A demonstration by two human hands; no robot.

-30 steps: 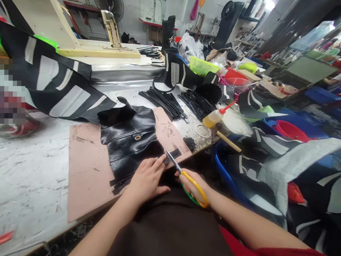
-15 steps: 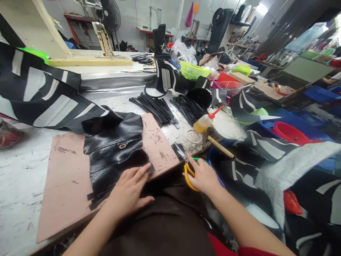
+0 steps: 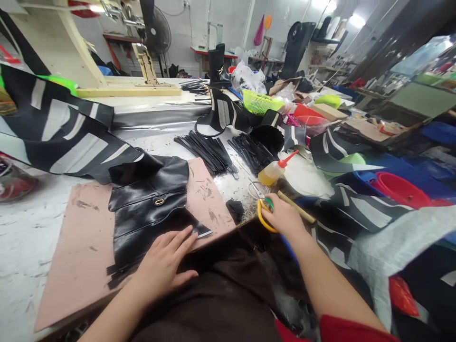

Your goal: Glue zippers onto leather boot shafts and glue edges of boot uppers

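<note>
A black leather piece (image 3: 149,204) with a small brass fitting lies on a pink cutting board (image 3: 85,242) at the table's near edge. My left hand (image 3: 162,263) rests flat on the leather's near corner, fingers spread. To the right, my right hand (image 3: 283,216) grips yellow-handled scissors (image 3: 262,209), their blades pointing away over the table edge near a tape ring. A small black offcut (image 3: 235,209) lies between board and scissors.
Bundles of black strips (image 3: 210,149) lie beyond the board. A glue bottle (image 3: 276,171) with a red nozzle and a wooden-handled hammer (image 3: 295,206) sit right. Black-and-white fabric (image 3: 67,128) drapes left. Blue and red tubs (image 3: 399,187) stand at the right.
My right hand has carried the scissors from the leather's corner rightward to the table edge by the glue bottle. My left hand stays pressed on the leather.
</note>
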